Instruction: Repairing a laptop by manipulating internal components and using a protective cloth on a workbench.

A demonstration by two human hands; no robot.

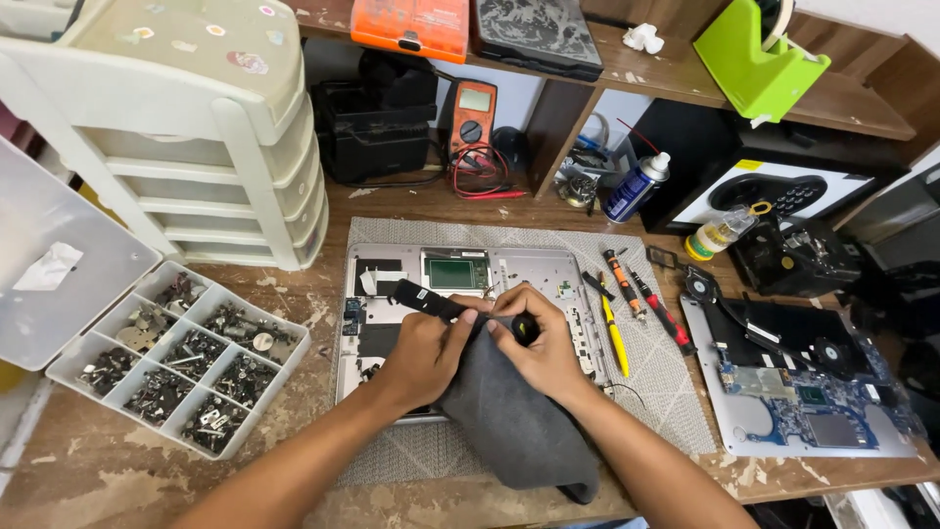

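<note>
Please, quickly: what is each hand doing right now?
Left hand: closed, holding a flat black part.
Right hand: closed, gripping a black-handled tool.

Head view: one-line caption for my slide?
Both hands, left hand and right hand, hold a black part and grey cloth over an opened laptop chassis.

1. In my left grip lies a grey cloth, soft and matt.
2. The black strip at 12 o'clock of it looks like matt plastic.
3. The laptop shell is smooth silvery metal.
4. The tabletop is worn, rough wood with flaking finish.
</note>
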